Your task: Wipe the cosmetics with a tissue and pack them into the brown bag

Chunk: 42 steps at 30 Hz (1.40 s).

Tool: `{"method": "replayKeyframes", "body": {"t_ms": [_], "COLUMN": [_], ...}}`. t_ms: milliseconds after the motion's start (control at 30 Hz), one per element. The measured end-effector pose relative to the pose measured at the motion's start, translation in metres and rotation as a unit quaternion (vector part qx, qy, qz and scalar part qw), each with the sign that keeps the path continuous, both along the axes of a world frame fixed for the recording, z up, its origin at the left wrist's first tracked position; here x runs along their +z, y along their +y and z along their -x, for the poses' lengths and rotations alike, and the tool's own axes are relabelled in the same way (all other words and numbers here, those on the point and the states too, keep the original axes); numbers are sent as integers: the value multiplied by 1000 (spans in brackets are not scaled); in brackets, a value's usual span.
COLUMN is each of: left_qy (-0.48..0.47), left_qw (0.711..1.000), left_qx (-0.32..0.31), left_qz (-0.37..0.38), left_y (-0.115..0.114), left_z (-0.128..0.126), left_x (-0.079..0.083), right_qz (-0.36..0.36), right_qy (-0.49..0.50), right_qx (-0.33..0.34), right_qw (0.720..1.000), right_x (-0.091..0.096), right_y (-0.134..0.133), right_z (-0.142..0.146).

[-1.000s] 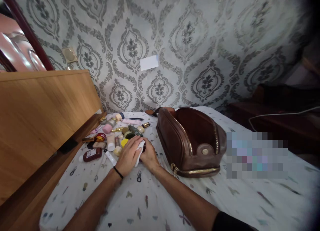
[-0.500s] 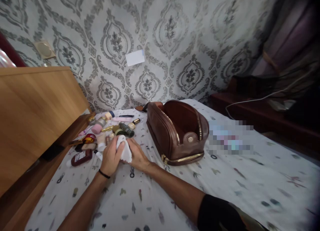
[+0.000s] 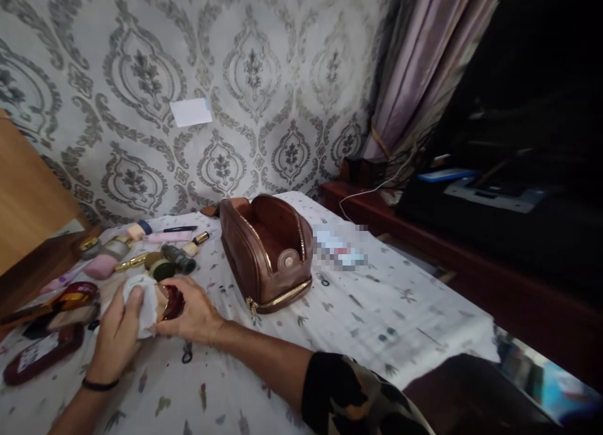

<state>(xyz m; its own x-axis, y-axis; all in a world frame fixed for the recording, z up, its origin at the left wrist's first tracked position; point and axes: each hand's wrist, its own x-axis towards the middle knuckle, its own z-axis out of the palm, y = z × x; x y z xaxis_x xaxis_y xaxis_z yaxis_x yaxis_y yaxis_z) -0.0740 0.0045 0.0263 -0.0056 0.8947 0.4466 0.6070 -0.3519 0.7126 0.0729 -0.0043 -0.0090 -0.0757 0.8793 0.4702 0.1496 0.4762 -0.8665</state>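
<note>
My left hand [image 3: 117, 334] is closed on a white cloth [image 3: 141, 299] and presses it against a small dark red container [image 3: 172, 301]. My right hand [image 3: 193, 312] grips that container from the right, just above the patterned bedsheet [image 3: 358, 309]. An open brown leather toiletry bag [image 3: 266, 250] stands to the right of my hands. Several cosmetics lie behind and left of my hands, among them a dark green tube [image 3: 178, 258], a pink jar [image 3: 100, 267] and a dark red flat bottle [image 3: 40, 354].
A wooden headboard [image 3: 23, 196] rises at the left. Patterned wallpaper with a white card [image 3: 191, 112] is behind. At the right are a purple curtain [image 3: 414, 64], a dark wooden ledge [image 3: 471, 259] with a white cable [image 3: 372, 189], and dark equipment.
The view has swung right, so bag and cosmetics sit further left in frame. My hands, down on the sheet with the cloth a second ago, now show the dark red container, held in my right hand.
</note>
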Motion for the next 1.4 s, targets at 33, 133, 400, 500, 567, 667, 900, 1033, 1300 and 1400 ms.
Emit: {"method": "replayKeyframes", "body": {"t_ms": [33,133,400,500,567,667,900,1033,1300,1400], "left_qy": [-5,-16,27,42,46,35,-41,-77,-120,-74], "left_qw": [1000,1000,998,998,997,998,998,996,990,989], "left_qx": [-9,-19,-60,-55,-54,-54,-33,-28,-55,-100], "left_qz": [5,4,-4,-1,-11,-15,-45,-38,-44,-75], "left_y": [-1,-4,2,5,5,2,2,2,4,0], "left_z": [-1,-4,-1,1,1,-2,-4,-4,-6,-4], "left_x": [0,-3,-12,-11,-11,-9,-9,-7,-8,-3], "right_qz": [12,70,212,213,220,242,269,282,304,302], "right_qy": [23,111,260,262,259,263,306,330,349,343], "right_qx": [1,25,152,180,170,159,191,204,234,234], "right_qw": [1000,991,930,924,925,920,893,878,855,858], "right_x": [-1,-5,0,2,1,-1,5,10,15,14], "right_y": [1,5,8,6,5,5,0,-2,-3,-3], "right_z": [1,5,1,-1,-2,0,-1,-4,-7,-7]}}
